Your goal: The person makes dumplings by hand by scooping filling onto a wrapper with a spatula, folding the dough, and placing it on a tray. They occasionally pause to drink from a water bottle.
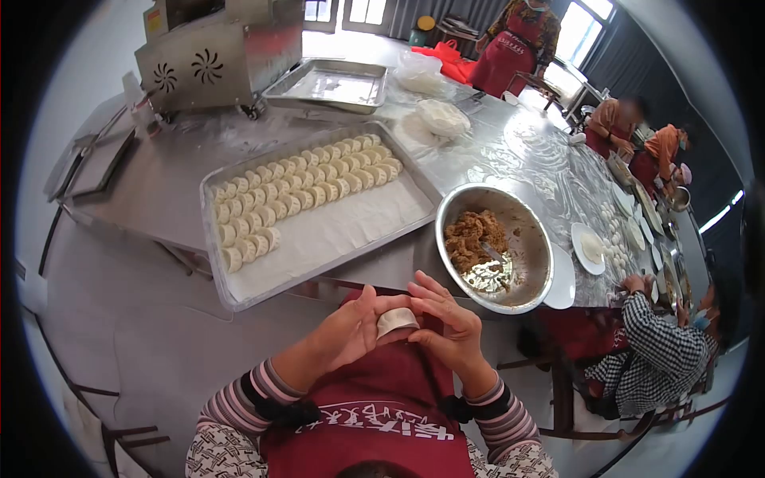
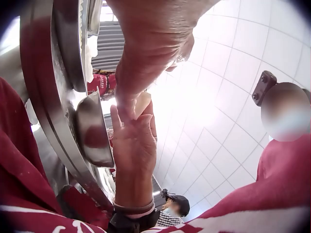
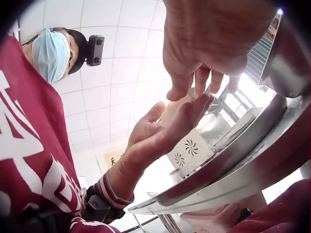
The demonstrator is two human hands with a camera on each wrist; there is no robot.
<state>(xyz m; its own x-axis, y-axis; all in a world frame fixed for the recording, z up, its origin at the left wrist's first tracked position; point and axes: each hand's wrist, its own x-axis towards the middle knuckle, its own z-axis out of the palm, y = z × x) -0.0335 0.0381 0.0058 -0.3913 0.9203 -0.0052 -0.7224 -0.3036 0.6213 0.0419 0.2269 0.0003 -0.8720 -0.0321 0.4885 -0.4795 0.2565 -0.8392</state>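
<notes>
A pale dumpling (image 1: pixel 396 321) with a curved upper edge is between the two hands, in front of the apron. The left hand (image 1: pixel 343 331) supports it on extended fingers, its thumb raised and apart from the dough. From the other side the right hand (image 1: pixel 450 327) pinches the dumpling's edge between thumb and finger. The right wrist view shows the dumpling (image 3: pixel 171 112) partly covered by fingers. Just beyond the hands, a steel bowl (image 1: pixel 535 279) holds brown filling (image 1: pixel 474 235) and a utensil. Rows of pleated dumplings (image 1: pixel 307 187) lie on the lined tray (image 1: pixel 335 263).
A steel machine (image 1: pixel 215 68) and a second metal tray (image 1: pixel 331 84) stand at the back of the steel table (image 1: pixel 159 199). A white mound (image 1: pixel 442 118) lies behind the bowl. At right are plates (image 1: pixel 588 247), dough pieces and a seated person (image 1: pixel 661 342).
</notes>
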